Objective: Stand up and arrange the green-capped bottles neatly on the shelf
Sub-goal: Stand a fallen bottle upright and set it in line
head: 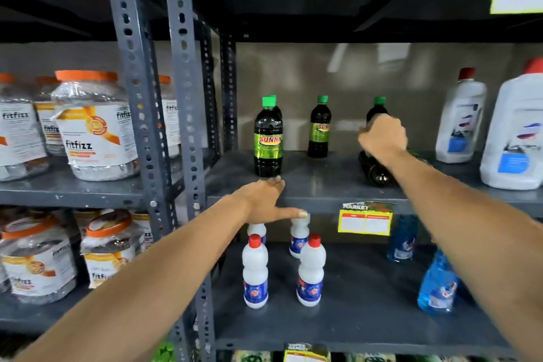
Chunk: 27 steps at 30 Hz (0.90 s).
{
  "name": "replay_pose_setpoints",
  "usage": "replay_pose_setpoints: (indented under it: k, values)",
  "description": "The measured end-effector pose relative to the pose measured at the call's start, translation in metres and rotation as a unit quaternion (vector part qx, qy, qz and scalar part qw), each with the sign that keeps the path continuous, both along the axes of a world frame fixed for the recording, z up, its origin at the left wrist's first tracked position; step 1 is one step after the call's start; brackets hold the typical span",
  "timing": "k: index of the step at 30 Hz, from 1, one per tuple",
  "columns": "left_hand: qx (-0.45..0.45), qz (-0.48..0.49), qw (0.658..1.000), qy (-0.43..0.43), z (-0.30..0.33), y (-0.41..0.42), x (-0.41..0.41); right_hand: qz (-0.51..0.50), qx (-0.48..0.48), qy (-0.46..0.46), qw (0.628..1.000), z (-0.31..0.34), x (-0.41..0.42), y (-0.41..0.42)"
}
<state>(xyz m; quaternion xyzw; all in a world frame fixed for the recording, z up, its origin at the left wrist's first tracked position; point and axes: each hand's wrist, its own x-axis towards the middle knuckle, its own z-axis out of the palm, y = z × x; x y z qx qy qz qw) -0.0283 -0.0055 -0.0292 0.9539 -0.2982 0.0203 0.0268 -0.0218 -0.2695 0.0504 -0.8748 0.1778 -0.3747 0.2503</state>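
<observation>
The right hand [383, 135] is clenched around the body of an upright green-capped bottle [377, 110] at the back of the grey shelf [323, 185] — only the cap, neck and shoulder show above the fist. Just below that wrist a second dark bottle [377, 172] lies on its side on the shelf, its base toward the camera, partly hidden by the forearm.

The left hand [269, 200] is released and flat, fingers spread, resting on the shelf's front edge just in front of the near bottle [268, 138], which stands upright with its "SUNNY" label facing out; whether the fingertips touch its base cannot be told. Another green cap peeks out right behind it. A further bottle [319, 128] stands upright farther back, between the near one and the gripped one.

To the right stand two white jugs [461, 120] with red caps, close to the right forearm. Below are small white bottles [255, 272] and blue ones [437, 285]; left of the upright post sit orange-lidded jars [94, 126].
</observation>
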Motion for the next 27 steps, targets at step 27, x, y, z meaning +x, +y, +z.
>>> replay_pose_setpoints:
  k: [27]
  values:
    - [-0.012, 0.021, 1.000, 0.010, -0.001, -0.041, 0.028, 0.104, 0.202, -0.042, 0.973, -0.069, 0.034, -0.006]
